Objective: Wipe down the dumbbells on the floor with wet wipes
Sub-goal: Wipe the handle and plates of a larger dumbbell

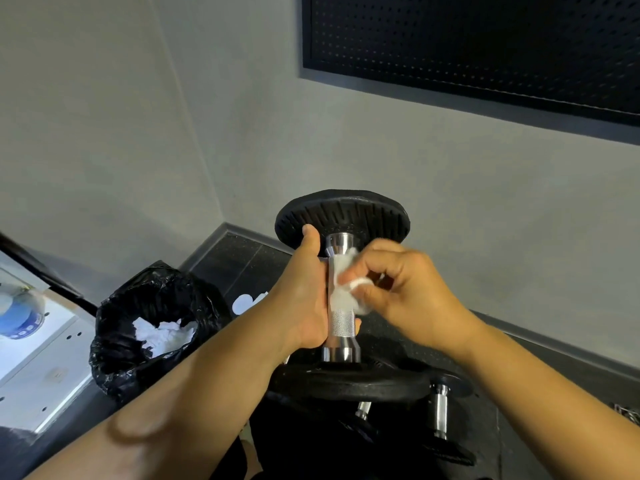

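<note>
A dumbbell point(341, 327) with black round plates and a knurled chrome handle stands upright in front of me. My left hand point(306, 299) grips the handle from the left, thumb pointing up toward the top plate point(341, 211). My right hand point(398, 289) pinches a crumpled white wet wipe point(341, 292) against the handle's upper half. Below, more dumbbells point(440, 410) with chrome handles lie on the dark floor, partly hidden by the lower plate point(349, 382).
A bin lined with a black bag point(145, 327) stands at the left, with used white wipes inside. A white wipe pack point(247, 303) lies on the floor behind my left arm. A white shelf point(38, 368) is at far left, with grey walls behind.
</note>
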{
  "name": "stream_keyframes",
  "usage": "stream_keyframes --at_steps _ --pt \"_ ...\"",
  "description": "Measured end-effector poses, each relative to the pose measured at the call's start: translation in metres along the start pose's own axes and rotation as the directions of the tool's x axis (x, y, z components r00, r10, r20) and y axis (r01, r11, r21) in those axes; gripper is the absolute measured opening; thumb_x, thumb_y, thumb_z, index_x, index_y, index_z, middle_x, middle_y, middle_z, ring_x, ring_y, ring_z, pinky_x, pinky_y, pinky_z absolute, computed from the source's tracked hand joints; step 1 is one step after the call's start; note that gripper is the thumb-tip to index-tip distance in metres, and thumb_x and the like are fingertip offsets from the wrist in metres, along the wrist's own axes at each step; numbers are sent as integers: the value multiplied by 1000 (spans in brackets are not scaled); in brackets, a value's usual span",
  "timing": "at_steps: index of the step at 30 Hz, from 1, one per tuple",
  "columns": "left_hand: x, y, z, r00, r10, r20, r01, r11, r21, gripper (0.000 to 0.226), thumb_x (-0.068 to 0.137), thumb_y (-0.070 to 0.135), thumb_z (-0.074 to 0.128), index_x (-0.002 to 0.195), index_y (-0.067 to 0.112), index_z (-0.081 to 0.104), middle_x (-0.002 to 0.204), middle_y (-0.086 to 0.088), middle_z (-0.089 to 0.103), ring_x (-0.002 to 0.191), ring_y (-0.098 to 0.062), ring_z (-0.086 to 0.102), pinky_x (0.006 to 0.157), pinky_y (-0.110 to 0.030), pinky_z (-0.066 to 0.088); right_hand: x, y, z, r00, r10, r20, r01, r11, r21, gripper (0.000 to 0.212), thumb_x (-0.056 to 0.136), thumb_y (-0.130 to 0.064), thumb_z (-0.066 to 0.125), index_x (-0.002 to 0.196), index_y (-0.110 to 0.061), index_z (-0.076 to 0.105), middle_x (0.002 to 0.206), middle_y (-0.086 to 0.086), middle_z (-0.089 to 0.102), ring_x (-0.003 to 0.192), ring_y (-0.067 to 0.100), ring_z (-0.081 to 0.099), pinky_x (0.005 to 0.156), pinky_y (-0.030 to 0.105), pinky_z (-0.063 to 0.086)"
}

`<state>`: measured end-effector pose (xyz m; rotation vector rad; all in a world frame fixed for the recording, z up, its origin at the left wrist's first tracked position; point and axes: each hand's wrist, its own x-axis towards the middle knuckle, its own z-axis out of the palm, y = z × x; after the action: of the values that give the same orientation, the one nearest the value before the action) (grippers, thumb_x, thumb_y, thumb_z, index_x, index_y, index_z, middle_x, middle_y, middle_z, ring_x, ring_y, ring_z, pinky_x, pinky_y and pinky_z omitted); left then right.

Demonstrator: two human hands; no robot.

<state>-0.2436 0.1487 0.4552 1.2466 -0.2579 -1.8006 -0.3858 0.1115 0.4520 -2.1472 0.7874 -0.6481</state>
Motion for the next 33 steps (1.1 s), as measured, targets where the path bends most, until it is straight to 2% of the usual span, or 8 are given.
stream_keyframes --at_steps 5,12,15,21,24,27,30,33 --pt "8 -1 -8 990 58 -127 -49 996 76 89 83 79 20 103 5 67 96 -15 65 93 -28 60 91 -40 46 -23 -5 5 944 96 314 -162 968 191 22 76 14 66 82 -6 74 79 0 57 66 15 54 64 30 50" --pt "7 1 -13 1000 -8 17 8 999 47 95 80 83 15 131 15 56 130 -18 59 121 -32 52 107 -51 32 13 2 3 988 134 -75 -123 983 134 26 81 7 66 77 -19 67 87 6 62 79 23 62 69 30 55" --pt "4 1 -12 1000 2 1 -2 999 40 93 81 81 14 132 16 56 121 -9 57 110 -18 45 111 -49 24 24 5 5 980 136 -147 -117 984 133 18 82 5 66 80 -12 66 85 10 66 77 29 64 69 39 57" --pt "11 1 -23 1000 -17 -18 17 999 -31 95 78 84 21 112 8 66 135 -23 53 123 -40 51 106 -59 33 -15 -5 8 940 168 298 -215 968 132 19 78 12 65 77 -7 70 81 7 61 68 13 55 63 25 49" --pt "7 0 -23 1000 -11 28 13 999 -48 94 80 83 19 121 10 62 121 -23 63 110 -38 59 93 -51 46 -11 3 0 982 182 53 -190 951 243 21 80 8 66 78 -12 70 95 9 59 86 25 59 76 39 54" --pt "6 -1 -26 1000 -2 1 2 1000 -25 92 82 82 16 108 9 66 65 -12 63 68 -23 54 67 -36 44 2 12 -12 928 217 -302 -106 933 344 29 80 4 68 73 -24 69 112 9 53 92 23 56 79 44 52" --pt "3 -2 -26 999 -2 35 3 999 -33 90 84 79 18 109 8 66 61 -8 50 63 -19 46 63 -33 41 15 12 -13 926 226 -302 -92 912 400 21 81 9 66 76 -12 65 111 1 56 76 9 57 62 24 52" --pt "-1 -3 -24 997 -7 77 10 999 -36 79 88 73 25 115 9 63 66 -6 47 63 -18 45 62 -33 41 22 12 -7 935 158 -317 -23 920 392 20 82 11 65 77 -8 68 85 2 60 71 19 57 62 32 53"
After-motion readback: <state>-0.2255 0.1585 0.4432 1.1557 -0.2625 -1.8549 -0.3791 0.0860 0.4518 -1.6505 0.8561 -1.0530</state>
